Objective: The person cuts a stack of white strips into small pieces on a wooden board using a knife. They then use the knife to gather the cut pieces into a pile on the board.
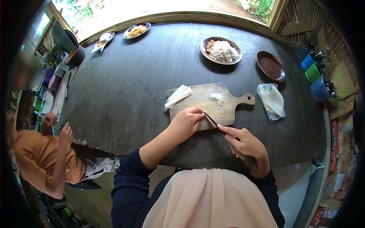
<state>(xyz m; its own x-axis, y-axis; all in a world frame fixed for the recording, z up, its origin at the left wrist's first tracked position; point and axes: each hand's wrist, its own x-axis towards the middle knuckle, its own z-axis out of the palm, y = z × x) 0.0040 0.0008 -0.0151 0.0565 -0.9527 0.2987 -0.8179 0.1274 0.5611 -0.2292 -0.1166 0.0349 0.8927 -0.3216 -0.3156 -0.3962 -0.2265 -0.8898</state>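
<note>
My right hand point(246, 143) grips a knife point(211, 119), its dark blade slanting over the near edge of a wooden cutting board point(230, 99). My left hand point(187, 122) is closed at the board's front, fingertips pinched by the blade's tip. A small white piece shows at those fingertips, mostly covered by them. Pale flat strips point(178, 96) lie stacked at the board's left corner. Fine white shreds point(217, 99) form a small heap toward the handle side. Right of the board, a white slab point(274, 101) rests on a crumpled plastic wrapper point(266, 92).
Behind the board stands a plate point(203, 57) heaped with white shreds and brown bits. A dark brown dish point(271, 66) sits to its right. Two food plates point(137, 31) point(103, 41) are at the far left. Another person point(47, 155) stands at the table's left side. Colored baskets point(312, 72) hang right.
</note>
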